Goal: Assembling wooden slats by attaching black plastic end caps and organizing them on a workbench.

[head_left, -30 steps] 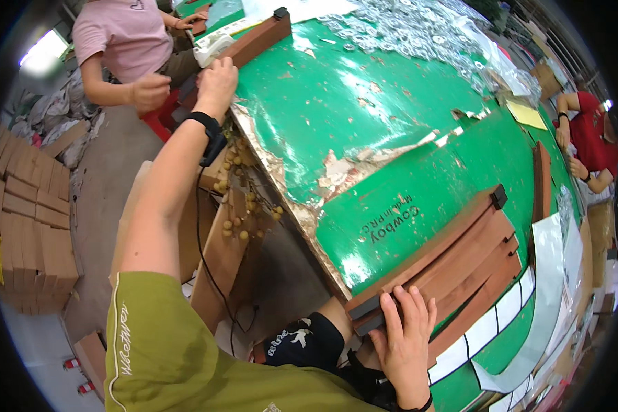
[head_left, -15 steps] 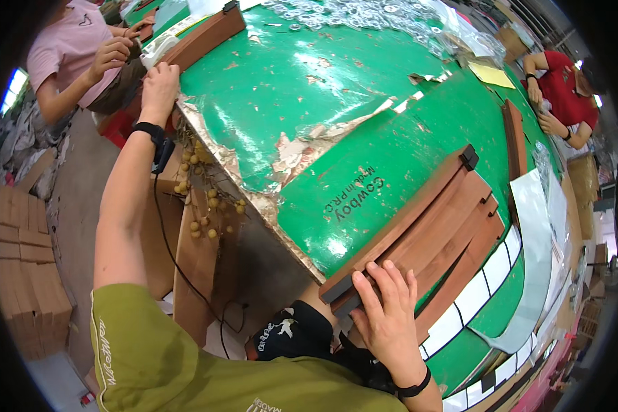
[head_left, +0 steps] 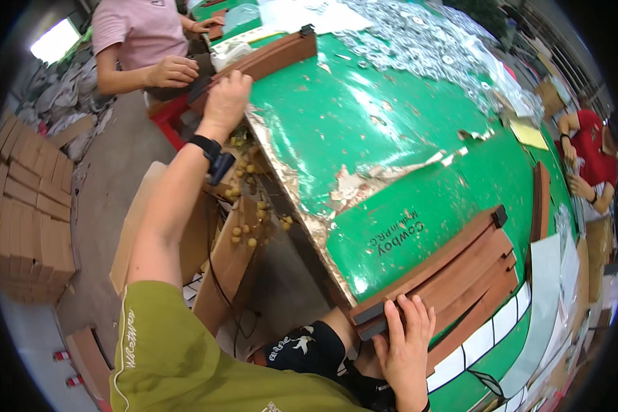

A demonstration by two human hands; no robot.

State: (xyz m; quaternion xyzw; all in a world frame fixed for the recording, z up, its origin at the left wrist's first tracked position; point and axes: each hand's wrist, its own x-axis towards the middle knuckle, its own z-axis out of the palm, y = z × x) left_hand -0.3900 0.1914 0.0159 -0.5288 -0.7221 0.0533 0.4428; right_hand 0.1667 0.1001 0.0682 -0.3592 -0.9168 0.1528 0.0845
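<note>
At the table's far left corner my left hand (head_left: 228, 100) is closed around a reddish-brown wooden slat (head_left: 281, 57). That slat has a black cap at its far end, and its near end juts past the table edge. My right hand (head_left: 408, 340) lies with fingers stretched on the near ends of several similar brown slats (head_left: 453, 275), placed side by side on the green-covered table (head_left: 309, 123). Dark end pieces show beside its fingertips, and a black clip-like cap (head_left: 499, 216) sits at their far end.
Metal rings (head_left: 419, 41) are heaped at the back. Another slat (head_left: 540, 199) lies at the right. A person in pink (head_left: 141, 34) sits at the left, one in red (head_left: 590, 147) at the right. Stacked cartons (head_left: 38, 199) stand left; a cardboard box (head_left: 141, 226) is below my left arm.
The view has turned left, so the table sits farther right. The near end of the left slat now shows beyond my left hand. The pink-shirted person's raised hand has lowered.
</note>
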